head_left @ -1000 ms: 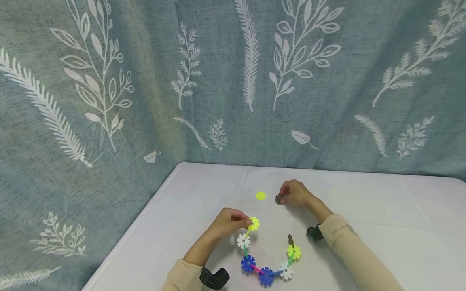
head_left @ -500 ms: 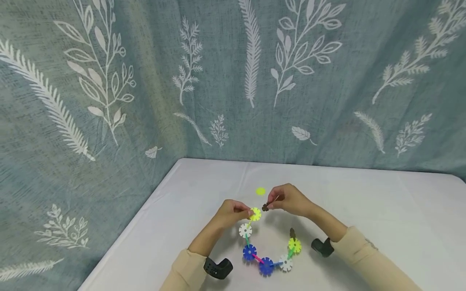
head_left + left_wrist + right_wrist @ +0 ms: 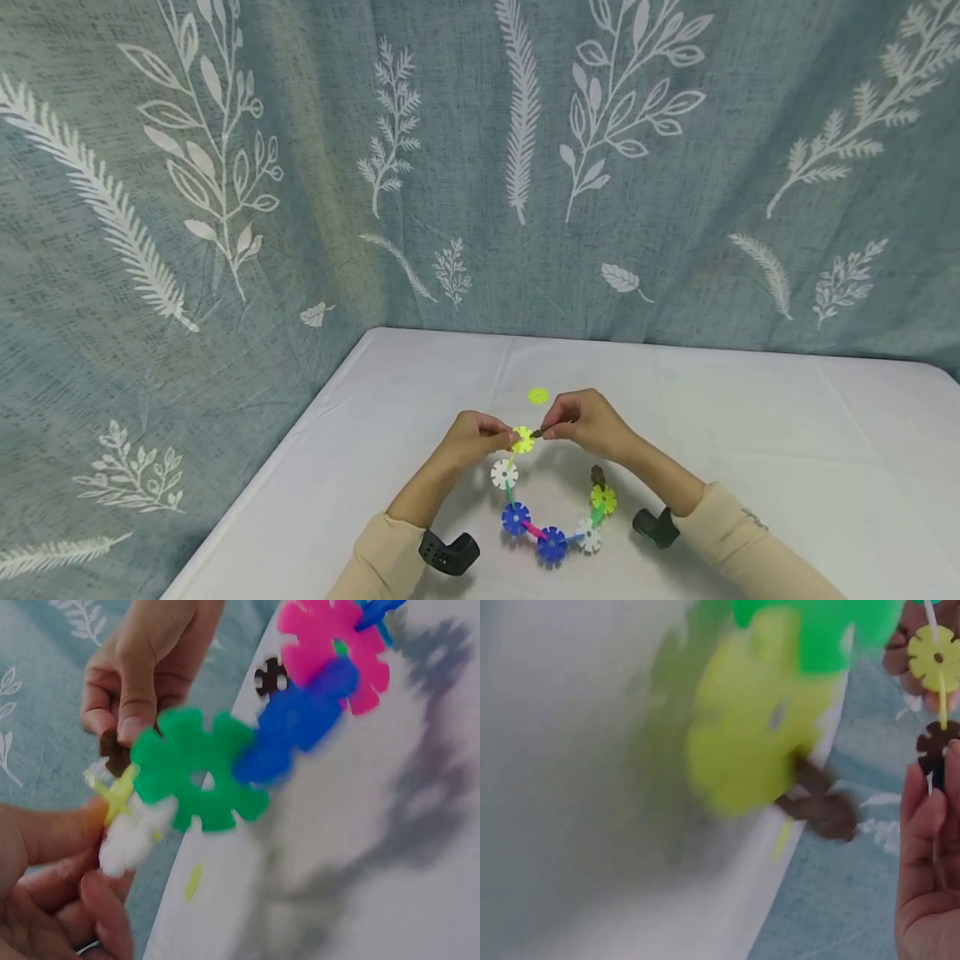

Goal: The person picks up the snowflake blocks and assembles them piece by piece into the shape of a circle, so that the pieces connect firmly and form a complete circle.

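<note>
Yellow-green disc (image 3: pixel 522 439), the top left end of a curved chain of snowflake discs (image 3: pixel 551 544), is pinched by the left hand (image 3: pixel 472 439). Right hand (image 3: pixel 588 422) pinches a brown disc (image 3: pixel 538 432), edge touching the yellow-green disc at its 3 o'clock. Chain lies on the white counter (image 3: pixel 750 433), its far end a second brown disc (image 3: pixel 597 476). One loose yellow-green disc (image 3: pixel 537 396) sits at 12 o'clock of both hands, apart.

Right hand (image 3: pixel 930 847) cut off at frame edge, near yellow disc (image 3: pixel 754 742) blurred
</note>
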Demonstrator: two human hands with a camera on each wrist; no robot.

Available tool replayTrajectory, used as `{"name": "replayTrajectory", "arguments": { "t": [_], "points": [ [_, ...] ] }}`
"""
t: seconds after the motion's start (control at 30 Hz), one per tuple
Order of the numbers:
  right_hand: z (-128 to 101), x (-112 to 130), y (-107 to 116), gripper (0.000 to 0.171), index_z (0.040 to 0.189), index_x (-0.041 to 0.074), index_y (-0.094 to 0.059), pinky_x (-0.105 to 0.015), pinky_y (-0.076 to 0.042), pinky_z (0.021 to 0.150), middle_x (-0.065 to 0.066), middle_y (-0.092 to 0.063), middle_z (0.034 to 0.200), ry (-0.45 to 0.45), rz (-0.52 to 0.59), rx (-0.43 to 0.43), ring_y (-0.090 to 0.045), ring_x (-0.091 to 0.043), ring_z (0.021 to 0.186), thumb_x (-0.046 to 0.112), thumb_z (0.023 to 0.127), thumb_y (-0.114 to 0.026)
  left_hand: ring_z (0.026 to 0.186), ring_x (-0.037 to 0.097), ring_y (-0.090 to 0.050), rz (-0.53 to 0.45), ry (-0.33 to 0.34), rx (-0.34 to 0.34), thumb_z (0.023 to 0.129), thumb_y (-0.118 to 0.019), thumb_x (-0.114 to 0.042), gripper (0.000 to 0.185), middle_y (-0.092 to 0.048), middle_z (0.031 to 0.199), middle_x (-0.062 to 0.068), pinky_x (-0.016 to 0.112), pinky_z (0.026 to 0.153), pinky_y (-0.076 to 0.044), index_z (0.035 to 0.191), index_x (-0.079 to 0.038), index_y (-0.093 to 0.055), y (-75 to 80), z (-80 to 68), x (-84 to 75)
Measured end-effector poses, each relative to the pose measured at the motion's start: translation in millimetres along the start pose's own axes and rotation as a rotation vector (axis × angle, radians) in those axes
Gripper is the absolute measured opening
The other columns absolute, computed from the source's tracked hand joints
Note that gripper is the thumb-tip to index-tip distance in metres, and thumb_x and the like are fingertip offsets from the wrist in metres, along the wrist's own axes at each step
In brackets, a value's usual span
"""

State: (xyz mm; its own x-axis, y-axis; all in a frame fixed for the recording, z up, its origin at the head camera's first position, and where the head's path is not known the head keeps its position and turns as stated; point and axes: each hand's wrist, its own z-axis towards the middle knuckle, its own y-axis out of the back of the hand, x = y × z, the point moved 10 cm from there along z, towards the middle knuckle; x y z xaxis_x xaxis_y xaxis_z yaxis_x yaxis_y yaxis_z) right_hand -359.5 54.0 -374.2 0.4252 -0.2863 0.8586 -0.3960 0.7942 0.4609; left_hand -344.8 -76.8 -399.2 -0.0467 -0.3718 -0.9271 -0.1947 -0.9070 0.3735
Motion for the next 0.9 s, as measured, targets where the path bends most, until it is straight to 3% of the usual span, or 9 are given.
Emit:
{"name": "replayTrajectory", "arguments": {
  "t": [0.2,0.33,0.5,0.7,0.8,0.9],
  "points": [
    [-1.4,3.5,1.4,0.009,0.068,-0.001,-0.063,-0.021,-0.046,0.055,-0.014,-0.067,0.071,0.022,0.003,-0.08,-0.058,-0.006,0.061,-0.003,0.074,-0.07,0.06,0.007,-0.052,-0.042,0.041,-0.108,0.078,-0.066,-0.003,0.018,-0.067,0.071,0.013,0.022,0.06,-0.042,0.082,0.014,-0.065,0.3,-5.2,0.5],
    [-0.5,-1.1,-0.9,0.009,0.07,-0.002,-0.062,-0.023,-0.05,0.06,-0.015,-0.068,0.074,0.026,0.041,-0.079,-0.062,-0.007,0.066,-0.002,0.076,-0.069,0.062,0.007,-0.053,-0.05,0.062,-0.139,0.079,-0.067,-0.005,0.018,-0.067,0.073,0.009,0.021,0.06,-0.043,0.082,0.012,-0.065,1.0,-7.7,1.1],
    [1.8,-2.7,-1.0,0.01,0.071,-0.001,-0.061,-0.021,-0.051,0.065,-0.011,-0.065,0.077,0.069,0.002,-0.025,-0.064,-0.01,0.072,-0.001,0.075,-0.07,0.07,0.011,-0.057,-0.006,0.046,-0.032,0.079,-0.066,-0.01,0.021,-0.068,0.074,0.009,0.025,0.068,-0.044,0.086,0.01,-0.067,-3.4,-3.9,0.3],
    [5.7,-5.8,-3.8,0.011,0.073,0.003,-0.062,-0.022,-0.051,0.064,-0.006,-0.064,0.075,0.095,-0.008,0.029,-0.065,-0.014,0.073,0.005,0.075,-0.072,0.097,0.015,-0.056,0.019,0.086,0.117,0.087,-0.061,-0.029,0.035,-0.069,0.098,0.009,0.043,0.09,-0.04,0.103,0.002,-0.067,-11.9,0.9,7.6],
    [8.9,-5.9,-7.4,0.01,0.074,0.004,-0.064,-0.023,-0.051,0.063,-0.007,-0.065,0.076,0.11,-0.012,0.047,-0.064,-0.011,0.073,0.008,0.075,-0.073,0.095,0.014,-0.056,-0.013,0.091,0.167,0.087,-0.062,-0.028,0.035,-0.068,0.099,0.01,0.044,0.091,-0.039,0.105,0.003,-0.066,-18.4,2.8,11.2],
    [12.6,-7.0,-11.3,0.007,0.077,0.002,-0.067,-0.024,-0.051,0.063,-0.01,-0.066,0.078,0.115,-0.007,0.097,-0.062,-0.009,0.073,0.007,0.076,-0.072,0.092,0.014,-0.056,-0.034,0.112,0.177,0.086,-0.063,-0.025,0.033,-0.069,0.094,0.008,0.044,0.09,-0.037,0.103,0.004,-0.066,-21.0,4.2,15.9]
  ]
}}
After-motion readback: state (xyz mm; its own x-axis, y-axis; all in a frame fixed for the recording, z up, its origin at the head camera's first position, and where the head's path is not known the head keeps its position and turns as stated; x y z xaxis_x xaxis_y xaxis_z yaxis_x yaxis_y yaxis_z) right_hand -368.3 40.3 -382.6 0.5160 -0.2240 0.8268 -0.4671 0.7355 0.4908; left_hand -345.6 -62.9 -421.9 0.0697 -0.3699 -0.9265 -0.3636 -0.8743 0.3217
